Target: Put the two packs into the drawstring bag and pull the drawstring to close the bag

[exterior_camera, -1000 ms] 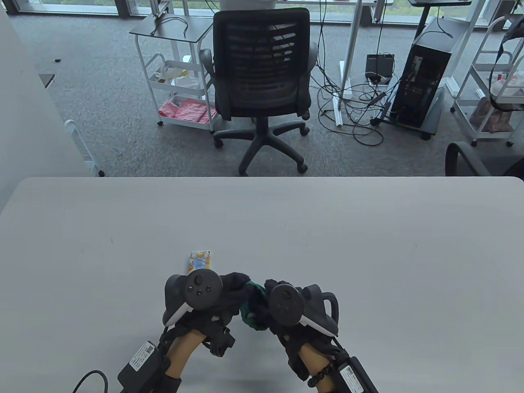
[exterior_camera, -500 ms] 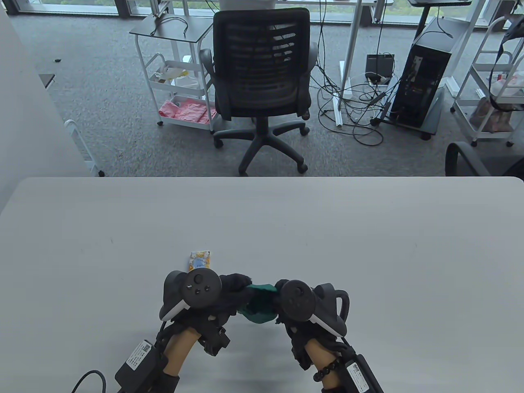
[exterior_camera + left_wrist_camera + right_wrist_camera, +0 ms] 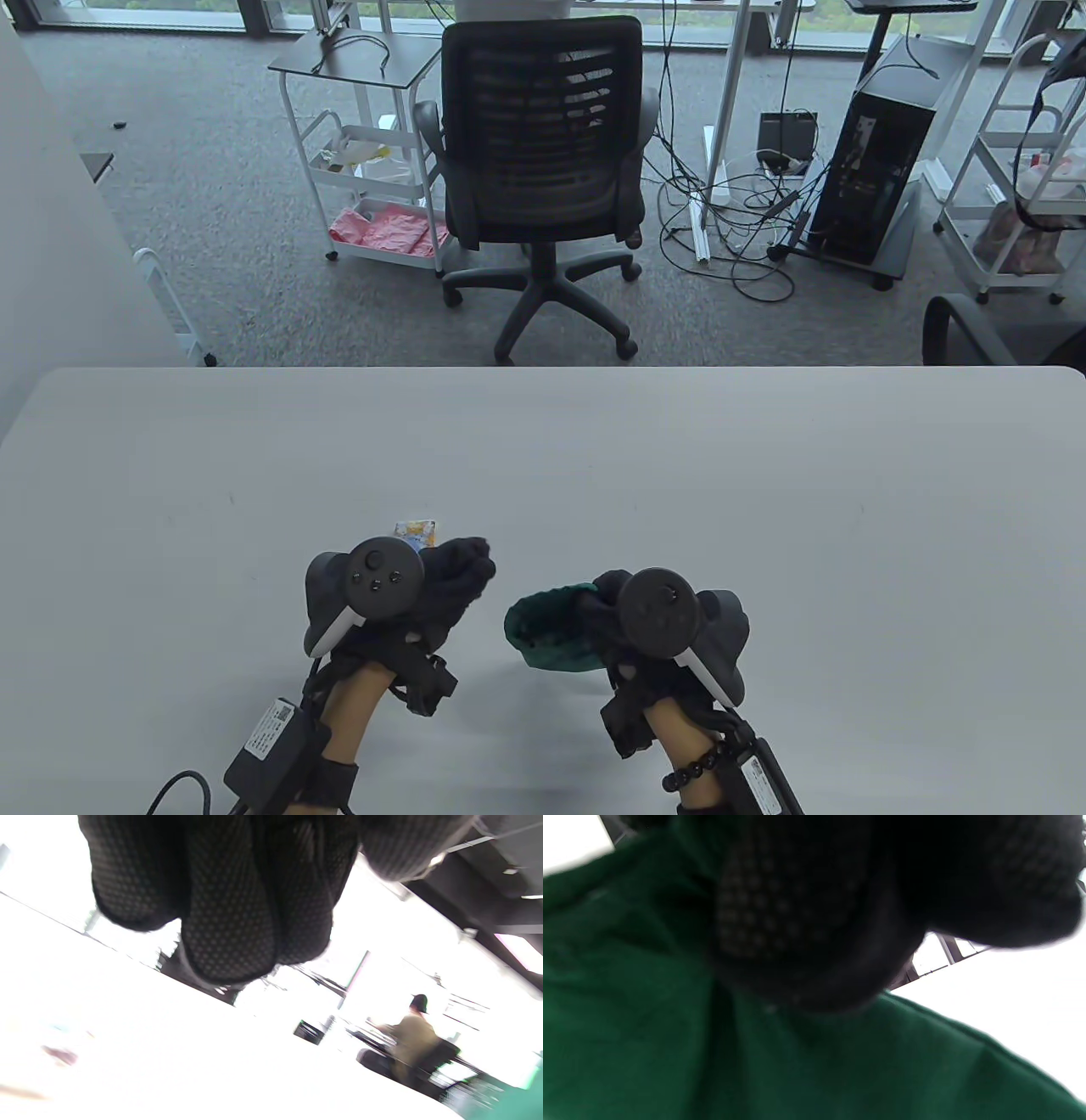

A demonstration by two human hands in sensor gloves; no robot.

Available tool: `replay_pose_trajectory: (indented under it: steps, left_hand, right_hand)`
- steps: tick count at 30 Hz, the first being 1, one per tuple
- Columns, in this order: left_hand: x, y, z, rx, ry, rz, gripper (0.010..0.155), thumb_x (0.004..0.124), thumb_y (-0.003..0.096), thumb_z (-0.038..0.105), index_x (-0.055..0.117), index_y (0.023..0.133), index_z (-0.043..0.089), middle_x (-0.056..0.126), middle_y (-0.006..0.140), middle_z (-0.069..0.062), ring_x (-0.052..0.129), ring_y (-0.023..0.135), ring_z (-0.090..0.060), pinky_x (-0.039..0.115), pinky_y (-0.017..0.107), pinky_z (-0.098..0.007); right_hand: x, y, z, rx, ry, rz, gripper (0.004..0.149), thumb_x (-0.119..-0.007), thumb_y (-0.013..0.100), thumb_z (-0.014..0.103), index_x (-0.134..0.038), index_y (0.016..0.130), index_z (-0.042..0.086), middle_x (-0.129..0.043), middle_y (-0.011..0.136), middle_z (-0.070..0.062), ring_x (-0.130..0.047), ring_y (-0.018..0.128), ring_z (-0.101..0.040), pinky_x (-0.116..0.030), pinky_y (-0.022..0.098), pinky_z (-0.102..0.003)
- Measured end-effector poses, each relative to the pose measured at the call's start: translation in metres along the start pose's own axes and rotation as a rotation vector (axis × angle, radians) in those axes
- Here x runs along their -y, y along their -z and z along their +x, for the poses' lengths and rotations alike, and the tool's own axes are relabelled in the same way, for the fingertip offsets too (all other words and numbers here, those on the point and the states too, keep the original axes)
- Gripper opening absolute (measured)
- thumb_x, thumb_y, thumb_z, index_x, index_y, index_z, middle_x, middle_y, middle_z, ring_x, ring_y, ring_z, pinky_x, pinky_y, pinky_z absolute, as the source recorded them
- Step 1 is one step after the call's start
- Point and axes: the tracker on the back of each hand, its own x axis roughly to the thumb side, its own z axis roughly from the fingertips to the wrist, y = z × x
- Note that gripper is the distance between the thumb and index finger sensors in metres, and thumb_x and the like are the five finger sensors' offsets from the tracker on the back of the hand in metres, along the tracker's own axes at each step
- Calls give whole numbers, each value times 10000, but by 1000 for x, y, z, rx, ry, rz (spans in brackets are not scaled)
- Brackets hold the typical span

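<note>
A green drawstring bag (image 3: 547, 632) sits low at the table's middle with its mouth open toward the left. My right hand (image 3: 602, 607) grips its right side; in the right wrist view a gloved finger (image 3: 780, 921) presses into the green cloth (image 3: 628, 1035). My left hand (image 3: 454, 573) is apart from the bag, to its left, with fingers loosely bunched and holding nothing. A small yellow and blue pack (image 3: 417, 532) lies just beyond that hand, partly hidden by its tracker. No other pack shows. A corner of the bag (image 3: 522, 1103) appears in the left wrist view.
The grey table (image 3: 764, 475) stretches wide to the right and far side. Beyond its far edge stand a black office chair (image 3: 543, 170), white carts and a computer tower. A seated person (image 3: 413, 1043) shows far off in the left wrist view.
My left hand has let go of the bag and moved left and away, toward the pack. My right hand has drawn the bag to the right, and its mouth now gapes open.
</note>
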Motion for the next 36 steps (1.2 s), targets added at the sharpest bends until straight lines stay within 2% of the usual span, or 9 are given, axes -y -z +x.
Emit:
replay_pose_trajectory:
  steps: [3,5,8,13,21,27,31,36]
  left_hand:
    - [2,4,-17,-128,150,21,595,724,515,537,704,1004,199,887,915,-105,1025,740,-323,822,603,-559]
    - [10,8,-26,-185,211,-27,655,718,515,552,621,1057,196,772,1016,-182,936,838,-412,762,635,-616]
    - [27,15,-33,-243,271,-97,701,716,514,565,564,1088,191,666,1075,-247,850,898,-487,712,652,-657]
    - [49,29,-36,-306,373,-183,747,709,511,589,518,1110,187,608,1098,-293,811,920,-527,694,656,-676]
    - [77,57,-43,-400,527,-259,759,701,501,610,511,1112,200,647,1083,-291,843,896,-532,722,642,-671]
    - [100,63,-47,-427,628,-347,782,693,497,630,465,1126,225,625,1097,-299,831,900,-561,723,634,-686]
    - [109,64,-56,-474,628,-409,773,686,501,632,443,1128,251,606,1108,-298,820,908,-566,713,639,-691]
    - [118,63,-58,-472,627,-418,781,692,497,627,461,1119,215,651,1090,-284,837,902,-543,710,645,-679]
  right_hand:
    - [2,1,-5,-17,5,-17,412,-861,494,364,-974,645,-1,-1069,333,-59,-1083,106,-74,-995,118,-309]
    - [3,1,-7,-28,3,-34,413,-860,495,366,-977,641,-2,-1070,328,-55,-1083,102,-71,-995,116,-307]
    - [7,1,-10,-44,36,-47,415,-860,495,365,-976,641,-5,-1069,325,-54,-1083,99,-70,-996,114,-305]
    - [13,1,-15,-66,62,-75,415,-859,497,363,-975,643,-8,-1069,329,-55,-1084,102,-71,-997,116,-306]
    - [21,0,-21,-81,62,-113,417,-857,499,364,-971,650,-8,-1068,338,-58,-1086,112,-78,-996,127,-311]
    - [24,-1,-23,-84,63,-127,417,-854,501,366,-970,651,-5,-1068,339,-57,-1086,114,-79,-994,132,-313]
    - [26,-2,-23,-80,65,-135,416,-854,501,366,-971,651,-5,-1067,340,-57,-1085,115,-79,-994,132,-313]
    - [26,-1,-25,-77,65,-140,413,-852,503,368,-971,653,3,-1067,342,-56,-1085,117,-81,-992,136,-315]
